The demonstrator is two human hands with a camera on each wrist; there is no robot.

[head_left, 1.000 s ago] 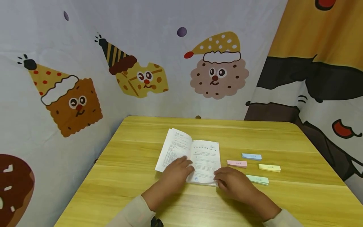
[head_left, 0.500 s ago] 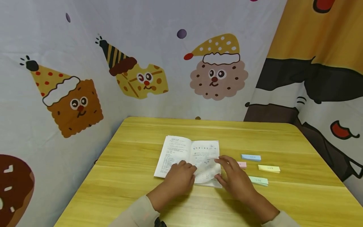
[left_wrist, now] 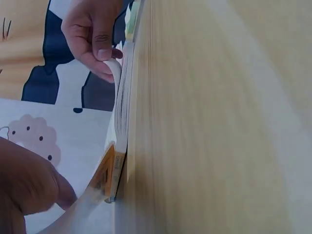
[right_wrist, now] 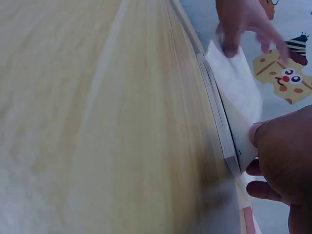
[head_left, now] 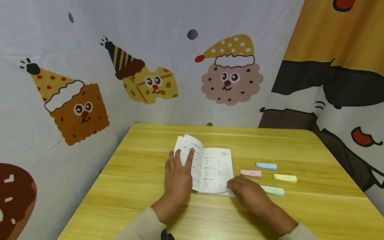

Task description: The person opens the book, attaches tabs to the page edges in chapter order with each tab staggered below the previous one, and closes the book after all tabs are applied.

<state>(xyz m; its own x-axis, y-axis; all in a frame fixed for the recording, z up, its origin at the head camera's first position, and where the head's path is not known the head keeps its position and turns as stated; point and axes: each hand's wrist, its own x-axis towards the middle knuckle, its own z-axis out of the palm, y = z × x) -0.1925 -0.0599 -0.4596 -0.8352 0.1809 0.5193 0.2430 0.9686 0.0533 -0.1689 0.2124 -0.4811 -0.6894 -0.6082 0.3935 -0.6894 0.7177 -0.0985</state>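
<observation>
An open book [head_left: 216, 171] with printed pages lies on the wooden table, its left leaves lifted and curving up. My left hand [head_left: 177, 176] is spread over the left page [head_left: 196, 166], fingers straight and pointing away from me. At the lower right corner of the book my right hand [head_left: 250, 195] pinches the edge of the right page. In the left wrist view, the right hand [left_wrist: 95, 36] has thumb and finger on a curled leaf, with the thick stack of pages under it. The right wrist view shows that leaf bent up beside the right thumb [right_wrist: 256, 130].
Several folded paper strips lie right of the book: pink [head_left: 250, 173], blue [head_left: 266, 166], yellow [head_left: 285, 178] and green [head_left: 273, 190]. The green one is close to the right hand. A curtain [head_left: 192, 113] with cartoon prints hangs behind the table [head_left: 126, 200].
A leaf has been turned from right to left, so different pages show. The left hand moved left and straightened its fingers onto the left page; the right hand went back to the lower right corner.
</observation>
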